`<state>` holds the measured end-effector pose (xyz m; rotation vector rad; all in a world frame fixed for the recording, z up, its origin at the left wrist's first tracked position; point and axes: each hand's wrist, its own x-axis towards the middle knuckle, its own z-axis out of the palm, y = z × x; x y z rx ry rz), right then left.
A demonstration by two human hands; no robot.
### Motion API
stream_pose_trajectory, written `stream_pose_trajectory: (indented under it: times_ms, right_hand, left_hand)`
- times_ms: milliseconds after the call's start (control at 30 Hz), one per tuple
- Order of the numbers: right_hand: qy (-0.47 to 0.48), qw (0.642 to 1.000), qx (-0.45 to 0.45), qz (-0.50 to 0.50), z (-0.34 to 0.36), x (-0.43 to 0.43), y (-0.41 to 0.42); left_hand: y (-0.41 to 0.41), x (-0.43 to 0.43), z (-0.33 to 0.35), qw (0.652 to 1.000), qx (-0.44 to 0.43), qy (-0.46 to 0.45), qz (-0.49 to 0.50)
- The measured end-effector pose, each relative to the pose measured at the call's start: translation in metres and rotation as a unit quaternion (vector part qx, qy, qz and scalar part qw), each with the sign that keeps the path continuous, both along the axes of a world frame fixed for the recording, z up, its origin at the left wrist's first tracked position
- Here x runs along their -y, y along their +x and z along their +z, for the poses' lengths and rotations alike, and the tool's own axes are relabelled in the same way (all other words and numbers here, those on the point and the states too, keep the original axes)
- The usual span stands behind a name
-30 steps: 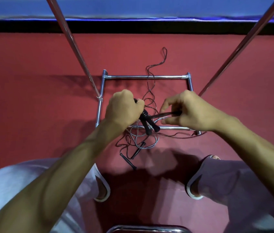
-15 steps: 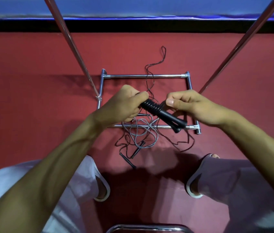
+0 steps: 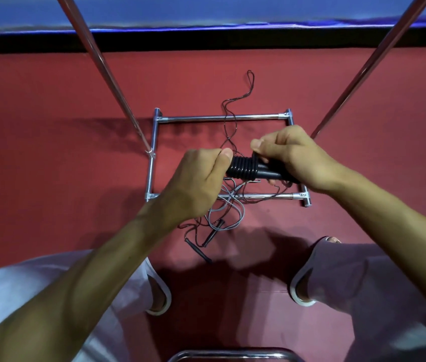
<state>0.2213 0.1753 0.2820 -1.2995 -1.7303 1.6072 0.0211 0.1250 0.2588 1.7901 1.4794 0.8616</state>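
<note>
Two black ribbed skipping-rope handles (image 3: 243,168) lie side by side, held level above the floor. My left hand (image 3: 196,184) grips their left end, thumb on top. Around their right end my right hand (image 3: 293,155) is curled, pinching near the ribbed part. A thin dark cord (image 3: 235,111) trails from the handles across the red floor. Below the hands a grey cord (image 3: 227,207) lies tangled with two more thin black handles (image 3: 197,250) on the floor.
A chrome rectangular frame (image 3: 222,117) lies on the red floor under my hands. Two slanted chrome poles (image 3: 102,64) (image 3: 363,66) rise at left and right. My feet in sandals (image 3: 159,296) (image 3: 302,288) flank the tangle; a chrome chair edge (image 3: 232,354) shows at the bottom.
The black handles swung from hanging below my left hand to lying level between both hands. My right hand let go of the cord and closed round the handles' right end.
</note>
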Motion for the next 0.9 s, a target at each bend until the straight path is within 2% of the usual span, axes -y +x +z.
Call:
stream_pose_trajectory:
  times_ms: [167,300,467,600,733,900]
  right_hand:
    - [0.169,0.977,0.131,0.017,0.008,0.001,0.005]
    - [0.214,0.963,0.162,0.018,0.006,0.004,0.005]
    - [0.265,0.945,0.184,0.044,0.013,0.006,0.002]
    - [0.318,0.918,0.221,0.086,0.018,0.008,-0.003]
    - [0.358,0.888,0.253,0.141,0.015,0.015,-0.014]
    - [0.345,0.902,0.221,0.136,0.009,0.02,-0.015]
  left_hand:
    - [0.004,0.005,0.005,0.998,-0.009,0.066,0.006]
    - [0.006,0.004,0.005,0.996,-0.019,0.086,0.001]
    - [0.004,0.002,0.01,0.999,0.004,0.04,-0.013]
    - [0.004,0.0,0.022,0.997,0.045,-0.065,-0.002]
    - [0.001,0.006,0.022,0.989,-0.047,-0.049,-0.133]
    - [0.007,0.011,0.026,0.975,-0.166,-0.052,-0.141]
